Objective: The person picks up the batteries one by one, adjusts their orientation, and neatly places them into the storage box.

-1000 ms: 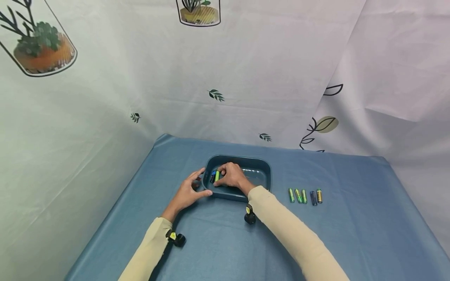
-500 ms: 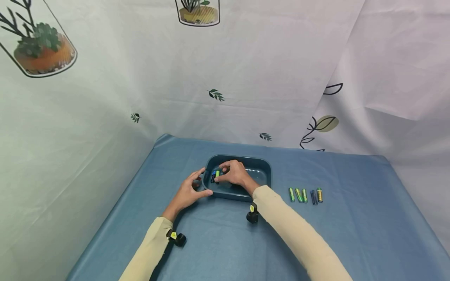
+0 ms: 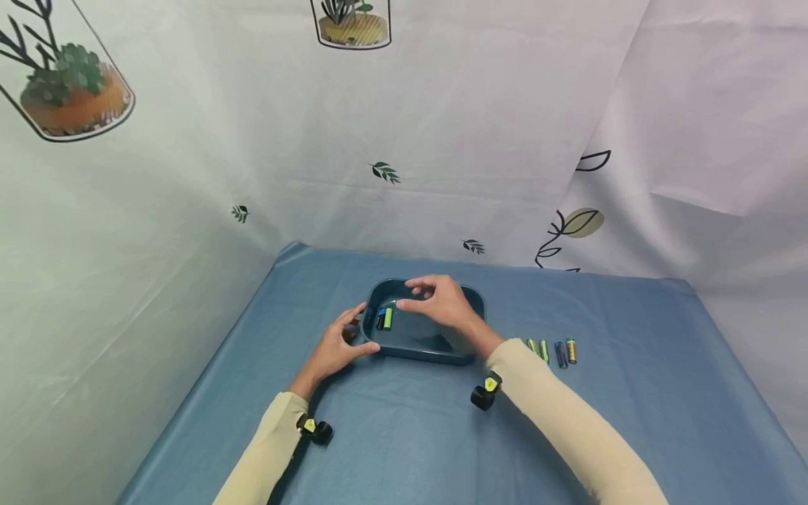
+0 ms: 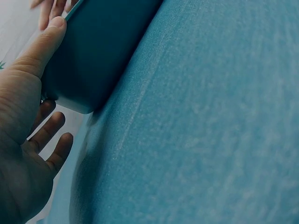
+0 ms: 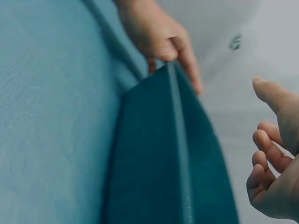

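Note:
In the head view, a dark teal rectangular tray [image 3: 416, 352] stands on the table, with a black-and-blue battery [image 3: 381, 319] and a green battery [image 3: 388, 319] side by side at its left end. My left hand [image 3: 334, 348] holds the tray's near-left corner, thumb at the front rim and fingers along the left side. Above the tray's right part hovers my right hand [image 3: 445, 301], fingers loosely bent and holding nothing. The right wrist view shows the empty right hand [image 5: 278, 154] apart from the tray wall [image 5: 145, 149].
Right of the tray lie green batteries [image 3: 544, 351], a dark battery [image 3: 561, 355] and a yellow battery [image 3: 571, 350]; the right sleeve [image 3: 543, 386] partly covers this row. A blue cloth [image 3: 391, 428] covers the table, and a patterned white curtain [image 3: 303, 140] hangs behind and at the sides.
My right hand has let go of the green battery in the tray and moved up and to the right. The left hand stays on the tray's corner.

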Action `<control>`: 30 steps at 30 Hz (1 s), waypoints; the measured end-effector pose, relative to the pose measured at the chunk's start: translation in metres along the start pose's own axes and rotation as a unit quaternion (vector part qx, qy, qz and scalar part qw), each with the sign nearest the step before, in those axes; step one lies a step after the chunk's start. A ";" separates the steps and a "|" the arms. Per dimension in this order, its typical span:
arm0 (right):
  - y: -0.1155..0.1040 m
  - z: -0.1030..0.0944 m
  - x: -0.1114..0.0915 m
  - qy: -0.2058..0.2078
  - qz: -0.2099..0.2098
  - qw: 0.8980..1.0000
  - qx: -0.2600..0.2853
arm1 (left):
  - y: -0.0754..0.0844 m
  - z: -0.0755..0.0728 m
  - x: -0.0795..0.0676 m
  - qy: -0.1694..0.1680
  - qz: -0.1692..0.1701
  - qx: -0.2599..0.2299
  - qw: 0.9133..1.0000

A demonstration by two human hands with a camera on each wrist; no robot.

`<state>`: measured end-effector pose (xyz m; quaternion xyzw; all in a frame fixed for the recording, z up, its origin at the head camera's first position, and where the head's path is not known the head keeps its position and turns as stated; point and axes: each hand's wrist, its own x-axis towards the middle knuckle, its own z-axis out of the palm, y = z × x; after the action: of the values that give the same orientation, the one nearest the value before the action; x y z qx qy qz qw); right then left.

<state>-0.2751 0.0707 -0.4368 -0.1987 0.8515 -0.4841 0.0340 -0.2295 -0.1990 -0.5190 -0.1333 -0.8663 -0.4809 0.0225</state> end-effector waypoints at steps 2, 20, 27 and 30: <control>-0.002 -0.012 -0.007 0.006 -0.004 1.000 0.002 | -0.001 0.000 -0.001 -0.001 -0.001 -0.002 1.000; 0.026 -0.128 -0.087 0.103 0.030 0.992 -0.067 | 0.003 0.000 -0.003 -0.003 -0.009 0.011 1.000; 0.060 -0.159 -0.116 0.135 0.057 0.983 -0.108 | 0.002 0.000 -0.004 -0.003 -0.005 0.012 1.000; 0.074 -0.167 -0.126 0.148 0.067 0.980 -0.117 | 0.001 -0.001 -0.004 -0.003 -0.005 0.013 1.000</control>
<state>-0.2235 0.2868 -0.4270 -0.0704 0.9093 -0.4015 -0.0833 -0.2256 -0.1996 -0.5182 -0.1298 -0.8731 -0.4695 0.0189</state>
